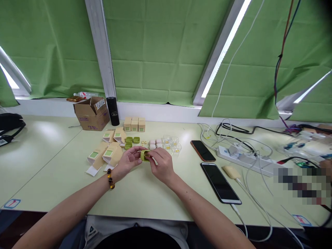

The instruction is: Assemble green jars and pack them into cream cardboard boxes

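My left hand (129,161) grips a small green square cup (143,156) between thumb and fingers, tilted with its opening toward the right. At that opening, my right hand (162,163) has its fingertips pinched; whatever lies between them is too small and covered to make out. Just beyond the hands stand several more green cups (136,139), beside tiny yellow pieces (144,142). Pale pinkish-white small pieces (152,142) and clear plastic cups (174,139) with yellow spots inside are grouped to the right. Open cardboard boxes (97,154) with green labels lie left of my left hand.
Closed small boxes (134,125) line up at the back near a black tumbler (112,111) and a larger carton (92,114). On the right lie two phones (220,183), a cream-coloured charging case (231,172), a power strip (246,160) and tangled cables. A blurred patch covers the far right.
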### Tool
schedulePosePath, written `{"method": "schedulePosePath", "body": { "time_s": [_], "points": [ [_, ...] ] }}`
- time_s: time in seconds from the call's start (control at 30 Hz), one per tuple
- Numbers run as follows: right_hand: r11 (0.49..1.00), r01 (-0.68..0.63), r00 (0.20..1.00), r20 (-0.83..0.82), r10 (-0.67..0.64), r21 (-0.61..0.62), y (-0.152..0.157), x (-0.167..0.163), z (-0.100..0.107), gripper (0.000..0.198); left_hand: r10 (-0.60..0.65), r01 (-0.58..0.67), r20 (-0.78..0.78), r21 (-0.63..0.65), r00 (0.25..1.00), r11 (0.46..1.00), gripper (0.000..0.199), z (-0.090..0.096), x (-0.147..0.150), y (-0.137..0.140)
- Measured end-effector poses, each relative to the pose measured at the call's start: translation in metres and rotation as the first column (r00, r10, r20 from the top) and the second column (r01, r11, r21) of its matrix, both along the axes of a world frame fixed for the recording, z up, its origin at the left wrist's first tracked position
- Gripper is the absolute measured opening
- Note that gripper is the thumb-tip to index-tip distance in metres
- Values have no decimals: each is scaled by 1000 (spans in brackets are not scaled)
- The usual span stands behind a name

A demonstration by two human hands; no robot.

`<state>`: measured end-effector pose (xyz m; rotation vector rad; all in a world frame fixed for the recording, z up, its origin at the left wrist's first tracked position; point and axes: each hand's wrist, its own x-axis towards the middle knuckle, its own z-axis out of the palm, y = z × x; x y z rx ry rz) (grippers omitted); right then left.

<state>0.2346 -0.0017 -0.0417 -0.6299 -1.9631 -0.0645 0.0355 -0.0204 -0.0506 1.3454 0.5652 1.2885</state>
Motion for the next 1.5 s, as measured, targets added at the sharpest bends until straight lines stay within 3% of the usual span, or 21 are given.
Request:
{"method": "schedulePosePath", "body": {
  "time_s": [0.3,0.7,0.87,1.03,1.27,1.4,1.5],
  "points": [
    [998,2,999,39,-4,58,4,1,-4,22,-5,5,-40,7,999,1000,48,5,0,-2],
    [995,-98,995,32,98,-1,9,3,-6,21,-1,2,-45,19,999,1000,48,4,-2,0],
    [990,-137,990,-32,136,-35,7,7,-5,37,154,-152,-29,44,988,987,50,6,-5,1],
    [990,-97,995,-46,92,-105,5,4,-9,59,318,-303,-67,172,946,937,46,2,-1,2],
    [972,-131,987,-120,109,-196,9,-4,-21,48,369,-323,-151,261,917,910,42,3,4,-6],
    [971,-131,985,-140,104,-200,9,-6,-25,47,510,-411,-252,357,822,839,16,4,0,-5],
    [975,-124,987,-122,102,-185,9,-6,-27,48,554,-412,-331,411,764,813,10,5,-2,-4]
  ]
}}
